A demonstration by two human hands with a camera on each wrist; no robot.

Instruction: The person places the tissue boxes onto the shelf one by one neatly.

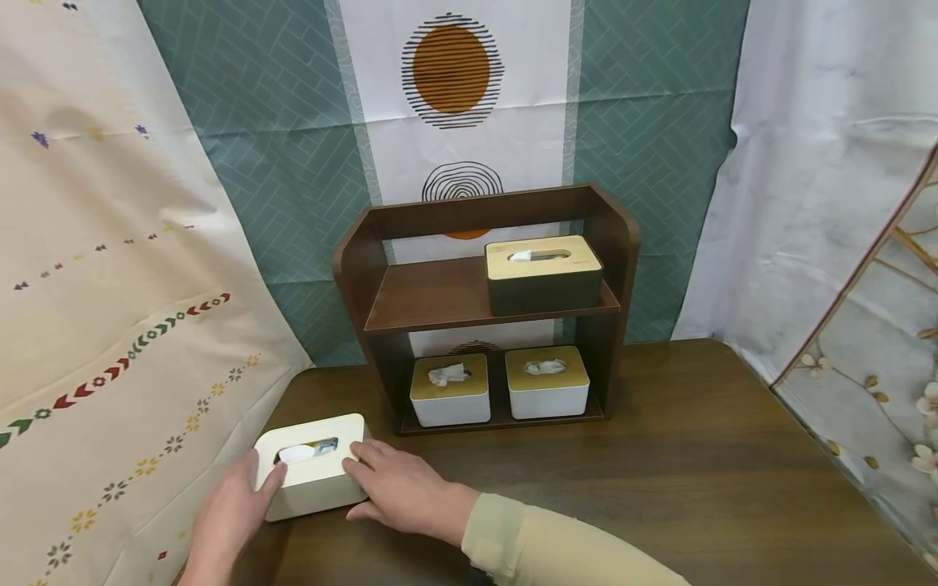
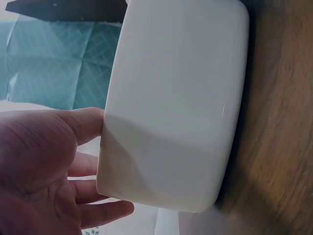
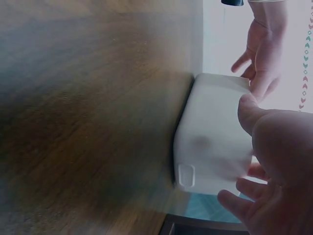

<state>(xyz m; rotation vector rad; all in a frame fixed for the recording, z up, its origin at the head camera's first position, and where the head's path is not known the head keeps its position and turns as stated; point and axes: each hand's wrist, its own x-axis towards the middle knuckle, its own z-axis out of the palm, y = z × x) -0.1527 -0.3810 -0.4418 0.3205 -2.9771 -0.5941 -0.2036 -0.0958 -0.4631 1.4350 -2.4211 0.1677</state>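
Observation:
A cream tissue box [image 1: 318,492] with a white lid stands on the table at the left, a white tissue and some coloured wrapping showing in its oval slot. My left hand [image 1: 229,509] holds its left end, thumb on the lid's near edge. At the opposite end my right hand [image 1: 403,487] grips the lid's corner, fingers over the top. The left wrist view has the box's smooth long side [image 2: 171,107], with the thumb at its upper edge and fingers round the end. Both hands appear round the box [image 3: 212,129] in the right wrist view.
A brown two-tier shelf [image 1: 432,293] stands at the back of the table [image 1: 659,472]. On its upper tier sits a black tissue box [image 1: 545,293] with a wooden lid. Two white tissue boxes, a left one [image 1: 450,409] and a right one [image 1: 550,401], fill the lower tier.

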